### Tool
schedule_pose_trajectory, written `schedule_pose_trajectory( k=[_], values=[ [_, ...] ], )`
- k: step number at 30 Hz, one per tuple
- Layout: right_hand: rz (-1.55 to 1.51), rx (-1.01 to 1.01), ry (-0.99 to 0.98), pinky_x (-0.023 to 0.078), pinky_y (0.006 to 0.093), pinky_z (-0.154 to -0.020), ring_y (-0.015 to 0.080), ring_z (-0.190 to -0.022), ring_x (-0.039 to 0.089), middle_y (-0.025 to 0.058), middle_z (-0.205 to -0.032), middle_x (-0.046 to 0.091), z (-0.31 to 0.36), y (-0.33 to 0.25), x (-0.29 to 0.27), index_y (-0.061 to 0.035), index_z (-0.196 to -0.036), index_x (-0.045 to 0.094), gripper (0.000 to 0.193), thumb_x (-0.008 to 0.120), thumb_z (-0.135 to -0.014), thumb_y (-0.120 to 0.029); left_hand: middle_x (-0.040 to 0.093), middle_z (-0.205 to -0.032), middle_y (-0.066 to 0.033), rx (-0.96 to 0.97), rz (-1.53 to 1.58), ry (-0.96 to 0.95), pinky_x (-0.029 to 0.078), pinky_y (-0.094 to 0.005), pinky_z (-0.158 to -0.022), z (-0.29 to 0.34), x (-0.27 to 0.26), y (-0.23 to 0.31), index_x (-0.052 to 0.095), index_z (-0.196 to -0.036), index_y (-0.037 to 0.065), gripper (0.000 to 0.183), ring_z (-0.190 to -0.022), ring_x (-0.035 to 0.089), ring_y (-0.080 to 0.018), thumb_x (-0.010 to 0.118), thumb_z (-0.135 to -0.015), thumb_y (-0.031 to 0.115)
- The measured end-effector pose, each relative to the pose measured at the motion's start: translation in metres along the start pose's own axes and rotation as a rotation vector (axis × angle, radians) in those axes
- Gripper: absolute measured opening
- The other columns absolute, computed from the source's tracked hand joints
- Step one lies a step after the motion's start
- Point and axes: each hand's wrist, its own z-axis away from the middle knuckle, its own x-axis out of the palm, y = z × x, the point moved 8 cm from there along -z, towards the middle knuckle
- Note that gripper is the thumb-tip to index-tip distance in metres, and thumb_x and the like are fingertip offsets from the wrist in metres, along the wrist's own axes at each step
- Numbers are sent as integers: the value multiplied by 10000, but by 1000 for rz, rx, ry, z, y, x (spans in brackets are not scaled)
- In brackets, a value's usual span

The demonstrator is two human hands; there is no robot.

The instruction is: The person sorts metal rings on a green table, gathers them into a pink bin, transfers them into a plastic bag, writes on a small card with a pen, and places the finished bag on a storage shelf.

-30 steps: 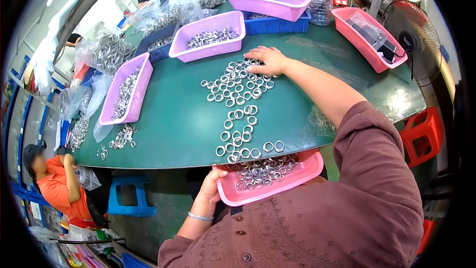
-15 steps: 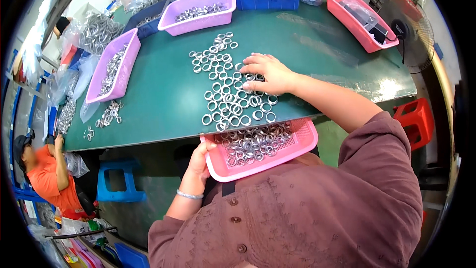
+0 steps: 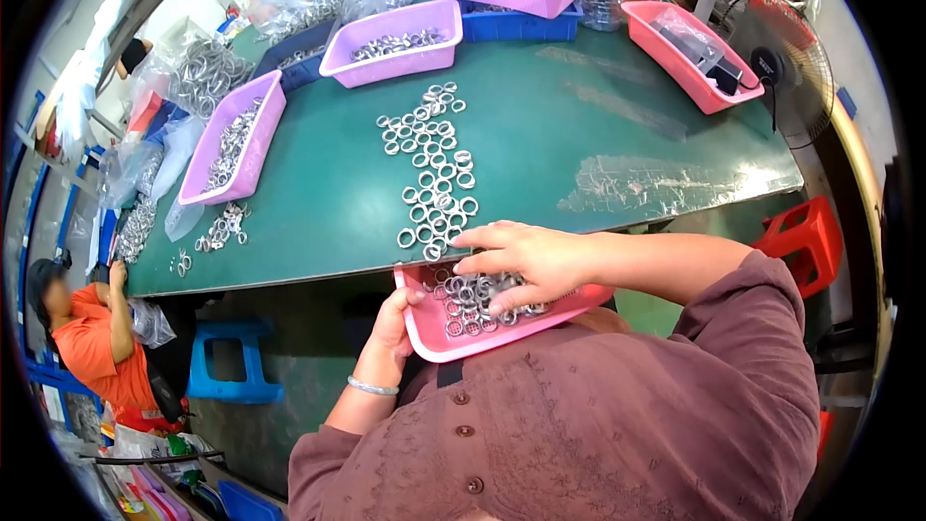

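My left hand (image 3: 394, 321) grips the left end of a pink plastic basket (image 3: 449, 352), held below the table's front edge against my body. Inside lie many silver metal rings (image 3: 475, 301). Over the basket's opening hangs my right hand (image 3: 526, 260), its fingers apart and reaching left at the table edge, partly hiding the rings beneath. Nothing shows gripped in it. A loose patch of silver rings (image 3: 439, 178) covers the green table (image 3: 328, 193), running from the edge back toward the middle. My right fingertips are close to the nearest of these rings.
Purple baskets of metal parts (image 3: 231, 150) stand left and at the back, beside blue bins (image 3: 521, 27). A red basket (image 3: 690, 58) and a fan (image 3: 781, 68) are at the right. A person in orange (image 3: 101, 338) works far left. Blue (image 3: 231, 362) and red (image 3: 805, 246) stools flank the table.
My right hand has moved from the tabletop rings toward me, over the basket. The rings on the right side of the patch have left the table. My left hand still holds the basket.
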Motion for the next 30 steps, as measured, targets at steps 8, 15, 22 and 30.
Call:
schedule_pose_trajectory(
  k=[8, 15, 22, 30],
  values=[
    [350, 240, 239, 309, 453, -1044, 395, -1266, 358, 243, -1374, 359, -87, 150, -101, -107, -1283, 495, 680, 604, -779, -551, 499, -1226, -155, 0, -1, 64, 423, -405, -964, -2, -28, -1, 387, -1310, 31, 648, -1084, 526, -289, 539, -681, 68],
    [364, 491, 75, 162, 505, -1092, 314, -1351, 244, 128, -1402, 371, -132, 212, -84, -204, -1313, 485, 690, 455, -805, -670, 507, -1226, -164, 78, -19, 67, 448, -388, -943, 3, -31, 15, 404, -1283, -11, 623, -1052, 558, -279, 549, -686, 89],
    [288, 317, 34, 160, 533, -1091, 335, -1349, 239, 103, -1397, 383, -117, 168, -55, -196, -1255, 530, 617, 527, -797, -610, 528, -1200, -158, 88, -28, 23, 448, -387, -940, 0, -33, 20, 405, -1279, -22, 614, -1055, 554, -278, 554, -694, 94],
    [296, 292, 8, 162, 561, -1081, 368, -1354, 217, 139, -1399, 370, -78, 107, -24, -170, -1242, 535, 589, 577, -796, -553, 523, -1192, -155, 99, -33, 52, 450, -401, -936, 12, -26, 17, 363, -1313, 11, 644, -1042, 557, -288, 549, -701, 92]
  ],
)
